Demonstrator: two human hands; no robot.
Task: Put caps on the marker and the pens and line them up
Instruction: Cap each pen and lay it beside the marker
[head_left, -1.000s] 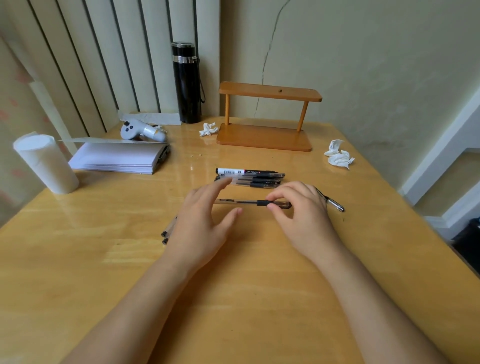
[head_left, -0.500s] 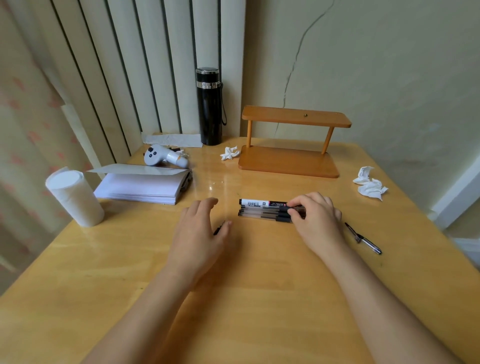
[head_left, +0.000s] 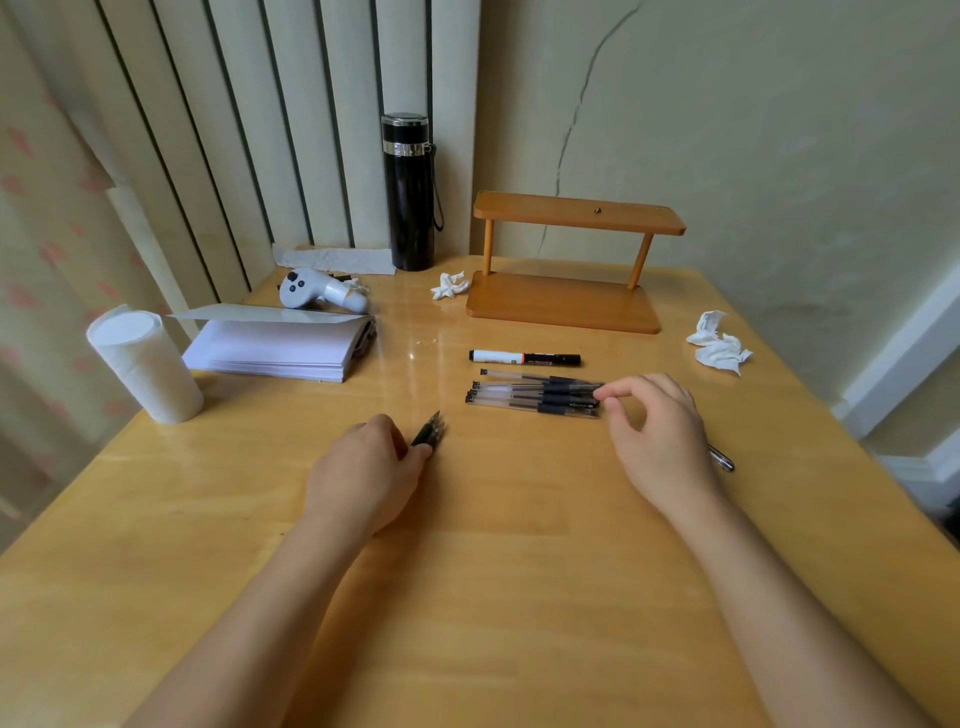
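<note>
Marker (head_left: 524, 357), capped, lies crosswise at mid-tabletop (head_left: 493, 597), with four clear gel pens (head_left: 535, 397) stacked parallel just below it, forming the row. The right hand (head_left: 657, 431), fingers loosely curled and holding nothing, touches their tips, likely evening the ends. The left hand (head_left: 371, 470) pinches black pen caps (head_left: 430, 430), apparently ready for capping.

Marker (head_left: 524, 357): white-and-black, lying crosswise, farthest back.
Clear pens (head_left: 535, 397): stacked rows just nearer.
Black caps (head_left: 430, 430): bunched left.
</note>
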